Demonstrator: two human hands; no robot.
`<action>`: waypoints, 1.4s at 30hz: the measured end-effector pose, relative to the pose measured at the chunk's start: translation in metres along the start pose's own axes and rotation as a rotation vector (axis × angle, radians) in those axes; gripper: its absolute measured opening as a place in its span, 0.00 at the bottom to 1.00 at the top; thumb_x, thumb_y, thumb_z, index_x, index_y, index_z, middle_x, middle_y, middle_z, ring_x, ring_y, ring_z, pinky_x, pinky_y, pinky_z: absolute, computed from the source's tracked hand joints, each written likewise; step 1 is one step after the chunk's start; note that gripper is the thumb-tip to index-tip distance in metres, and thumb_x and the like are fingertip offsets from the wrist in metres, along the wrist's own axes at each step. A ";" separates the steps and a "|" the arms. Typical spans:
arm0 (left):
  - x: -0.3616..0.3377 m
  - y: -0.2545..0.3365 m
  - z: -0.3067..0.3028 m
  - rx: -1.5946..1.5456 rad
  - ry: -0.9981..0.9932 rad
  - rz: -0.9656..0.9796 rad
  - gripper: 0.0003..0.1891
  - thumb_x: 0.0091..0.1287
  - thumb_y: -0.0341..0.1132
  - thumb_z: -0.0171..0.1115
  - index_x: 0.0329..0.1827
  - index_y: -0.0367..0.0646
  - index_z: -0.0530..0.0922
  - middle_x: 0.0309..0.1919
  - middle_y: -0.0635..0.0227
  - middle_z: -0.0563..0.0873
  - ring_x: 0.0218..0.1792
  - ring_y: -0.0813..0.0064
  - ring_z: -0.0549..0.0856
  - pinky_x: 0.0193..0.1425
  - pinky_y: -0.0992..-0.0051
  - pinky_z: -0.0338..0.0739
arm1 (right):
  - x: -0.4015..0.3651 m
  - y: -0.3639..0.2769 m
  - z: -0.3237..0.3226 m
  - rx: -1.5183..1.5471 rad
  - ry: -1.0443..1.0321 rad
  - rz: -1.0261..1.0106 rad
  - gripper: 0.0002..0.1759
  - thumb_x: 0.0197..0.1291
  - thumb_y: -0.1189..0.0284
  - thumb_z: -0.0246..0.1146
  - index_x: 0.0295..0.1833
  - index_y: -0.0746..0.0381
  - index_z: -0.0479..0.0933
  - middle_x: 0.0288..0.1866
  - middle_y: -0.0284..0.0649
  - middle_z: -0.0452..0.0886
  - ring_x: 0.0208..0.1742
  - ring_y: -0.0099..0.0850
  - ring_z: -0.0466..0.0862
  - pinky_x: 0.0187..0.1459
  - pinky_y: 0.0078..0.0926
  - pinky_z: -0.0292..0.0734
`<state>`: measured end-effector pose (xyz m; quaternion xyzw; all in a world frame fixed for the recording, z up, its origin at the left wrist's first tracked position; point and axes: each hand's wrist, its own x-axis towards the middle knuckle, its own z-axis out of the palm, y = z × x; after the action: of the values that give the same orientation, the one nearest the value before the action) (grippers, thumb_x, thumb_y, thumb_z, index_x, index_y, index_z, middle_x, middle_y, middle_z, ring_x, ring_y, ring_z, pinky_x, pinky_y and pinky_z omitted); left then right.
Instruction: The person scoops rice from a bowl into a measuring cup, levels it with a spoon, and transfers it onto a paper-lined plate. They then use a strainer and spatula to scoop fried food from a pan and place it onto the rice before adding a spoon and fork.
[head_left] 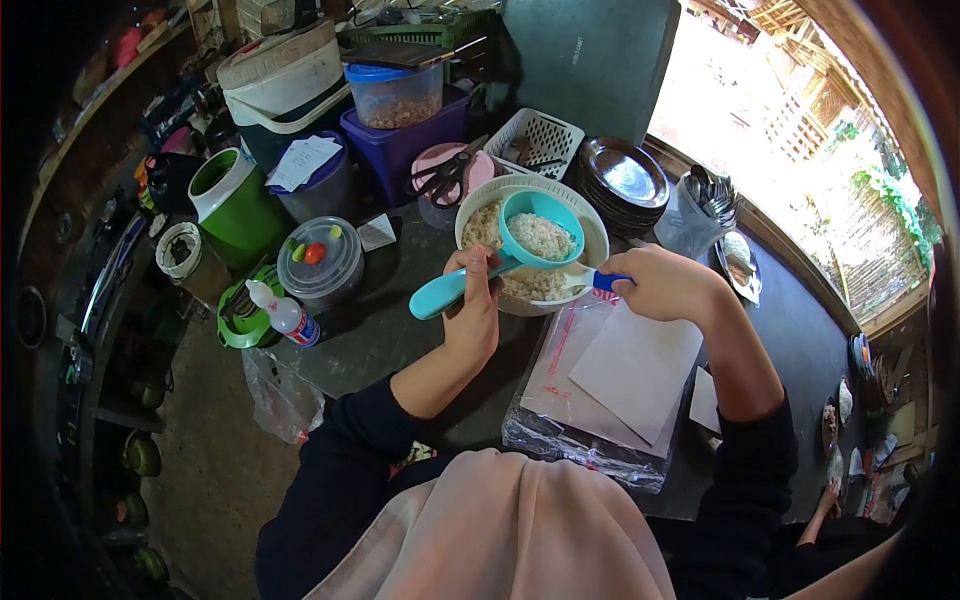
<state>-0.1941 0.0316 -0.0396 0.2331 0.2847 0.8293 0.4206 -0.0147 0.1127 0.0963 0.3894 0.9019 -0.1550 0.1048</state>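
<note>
My left hand [473, 305] is closed round the handle of a turquoise scoop [438, 300], whose round cup holds rice [541, 237]. The cup is over a cream bowl [597, 235] that has more rice inside. My right hand [668, 285] grips the blue handle of a spatula [606, 282]; its pale end is at the bowl's right side, beside the scoop, partly hidden. Below the bowl, paper sheets [640, 370] lie on a plastic-wrapped stack [545, 385] at the front of the dark table [400, 345].
Behind the bowl are a white basket [560, 132], dark plates [625, 175] and a cutlery container [690, 220]. Left stand a lidded tub [320, 280], a bottle [290, 318] and a green jug [235, 215]. Another person's hand [828, 497] shows at the lower right.
</note>
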 end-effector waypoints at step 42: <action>0.050 0.027 -0.028 -0.110 0.142 0.049 0.07 0.65 0.36 0.57 0.30 0.50 0.69 0.31 0.76 0.77 0.34 0.83 0.78 0.38 0.77 0.77 | -0.012 0.056 -0.020 0.897 0.014 0.131 0.19 0.62 0.73 0.51 0.58 0.65 0.71 0.15 0.29 0.66 0.08 0.14 0.60 0.08 0.16 0.53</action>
<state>-0.2540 0.0527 -0.0352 0.1572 0.2622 0.8680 0.3913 0.0330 0.1484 0.1070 0.4535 0.7197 -0.5209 -0.0708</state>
